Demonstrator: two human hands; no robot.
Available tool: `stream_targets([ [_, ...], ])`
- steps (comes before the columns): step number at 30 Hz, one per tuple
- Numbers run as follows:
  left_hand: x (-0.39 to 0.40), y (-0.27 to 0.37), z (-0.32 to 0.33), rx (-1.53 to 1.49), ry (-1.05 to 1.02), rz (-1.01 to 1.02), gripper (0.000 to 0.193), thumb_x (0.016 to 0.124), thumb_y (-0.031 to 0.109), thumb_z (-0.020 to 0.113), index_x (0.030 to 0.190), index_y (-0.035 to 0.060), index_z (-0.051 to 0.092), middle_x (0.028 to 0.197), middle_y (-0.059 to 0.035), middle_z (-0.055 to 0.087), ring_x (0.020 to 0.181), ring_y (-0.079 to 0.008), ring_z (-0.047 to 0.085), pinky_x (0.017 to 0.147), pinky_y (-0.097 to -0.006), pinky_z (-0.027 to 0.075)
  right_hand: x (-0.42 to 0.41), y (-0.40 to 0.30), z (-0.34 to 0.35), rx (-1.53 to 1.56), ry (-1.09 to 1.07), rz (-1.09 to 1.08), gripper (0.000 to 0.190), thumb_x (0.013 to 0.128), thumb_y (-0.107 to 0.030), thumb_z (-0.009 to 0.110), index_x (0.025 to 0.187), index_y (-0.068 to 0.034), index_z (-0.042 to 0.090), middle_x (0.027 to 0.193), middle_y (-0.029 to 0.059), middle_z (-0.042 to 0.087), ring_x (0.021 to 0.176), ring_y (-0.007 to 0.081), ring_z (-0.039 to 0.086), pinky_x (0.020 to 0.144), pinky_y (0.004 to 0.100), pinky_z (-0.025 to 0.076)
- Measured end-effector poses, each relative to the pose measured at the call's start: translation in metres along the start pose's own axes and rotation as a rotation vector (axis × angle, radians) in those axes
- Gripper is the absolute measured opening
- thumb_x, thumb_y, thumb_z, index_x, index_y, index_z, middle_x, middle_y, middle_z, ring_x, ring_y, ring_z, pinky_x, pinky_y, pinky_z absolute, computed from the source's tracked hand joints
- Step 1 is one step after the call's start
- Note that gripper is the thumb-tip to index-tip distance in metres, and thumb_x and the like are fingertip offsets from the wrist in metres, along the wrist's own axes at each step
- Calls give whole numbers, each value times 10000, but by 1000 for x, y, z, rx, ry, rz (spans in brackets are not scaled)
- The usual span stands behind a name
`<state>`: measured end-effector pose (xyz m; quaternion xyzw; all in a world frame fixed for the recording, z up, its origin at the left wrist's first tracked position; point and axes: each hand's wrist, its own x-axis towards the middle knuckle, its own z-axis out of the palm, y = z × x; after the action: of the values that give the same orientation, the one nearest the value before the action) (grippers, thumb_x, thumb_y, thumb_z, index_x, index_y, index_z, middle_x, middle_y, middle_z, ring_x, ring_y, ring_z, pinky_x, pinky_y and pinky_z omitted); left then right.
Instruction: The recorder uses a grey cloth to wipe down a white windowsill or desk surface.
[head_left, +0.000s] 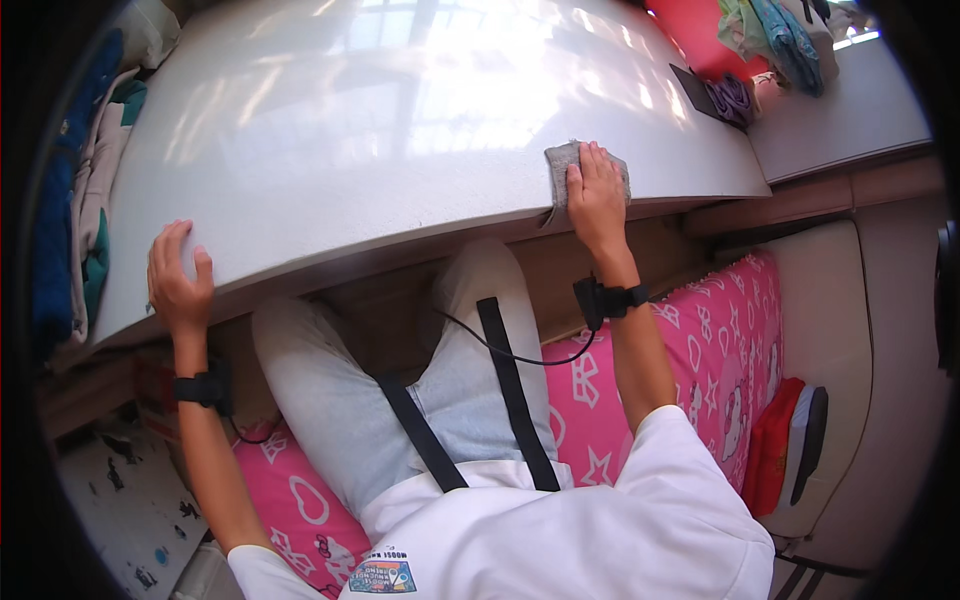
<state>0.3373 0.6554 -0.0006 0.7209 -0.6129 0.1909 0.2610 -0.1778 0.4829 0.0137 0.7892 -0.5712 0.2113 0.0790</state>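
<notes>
A grey cloth (561, 174) lies at the near edge of a glossy white tabletop (360, 165), right of centre. My right hand (598, 187) rests flat on it, fingers extended and pointing away from me; one corner of the cloth hangs over the edge. At the table's near left, my left hand (180, 274) lies on the edge with its thumb apart from the fingers and nothing held. Each wrist wears a black strap with a small device and a cable.
Folded clothes (97, 187) line the table's left side. A dark flat object (701, 94) and a purple cloth (731, 99) lie at the right, near hanging garments (784, 45). Beneath me is a pink patterned cover (675, 345); folded red fabric (772, 446) is beside it.
</notes>
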Motion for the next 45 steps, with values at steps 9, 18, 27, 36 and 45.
stream_targets([
  [9, 3, 0, -4, 25, -31, -2, 349, 866, 173, 501, 1186, 67, 590, 1210, -137, 588, 1168, -322, 532, 1015, -414, 400, -15, -223, 25, 332, -49, -373, 651, 943, -413, 442, 1355, 91, 420, 1425, 267, 408, 1380, 370, 322, 1164, 469, 175],
  [18, 2, -7, -3, 6, -65, 21, 369, 849, 162, 520, 1201, 61, 572, 1232, -133, 571, 1183, -319, 518, 1020, -415, 392, -14, -155, 12, 310, -14, -389, 556, 959, -413, 459, 1359, -27, 477, 1412, 187, 460, 1351, 320, 380, 1144, 438, 235],
  [27, 5, 7, -2, 5, -21, 18, 363, 841, 164, 516, 1180, 52, 577, 1213, -141, 580, 1174, -331, 524, 1011, -422, 402, 11, 24, 0, -21, -96, 217, 589, 963, -391, 415, 1414, -12, 397, 1476, 232, 356, 1396, 363, 290, 1162, 464, 164],
  [36, 3, 11, -3, -17, -14, 0, 363, 805, 157, 533, 1148, 58, 599, 1201, -137, 589, 1166, -334, 527, 1009, -431, 397, 26, -267, 40, 287, -292, -364, 653, 963, -378, 350, 1441, 64, 295, 1516, 240, 277, 1443, 337, 198, 1187, 451, 91],
  [45, 7, 12, -14, -13, -25, 26, 363, 803, 138, 529, 1151, 62, 602, 1204, -137, 586, 1166, -332, 527, 1012, -428, 396, 68, -238, 51, 372, -387, -525, 628, 980, -463, 351, 1463, -62, 332, 1524, 189, 293, 1437, 305, 226, 1183, 413, 134],
])
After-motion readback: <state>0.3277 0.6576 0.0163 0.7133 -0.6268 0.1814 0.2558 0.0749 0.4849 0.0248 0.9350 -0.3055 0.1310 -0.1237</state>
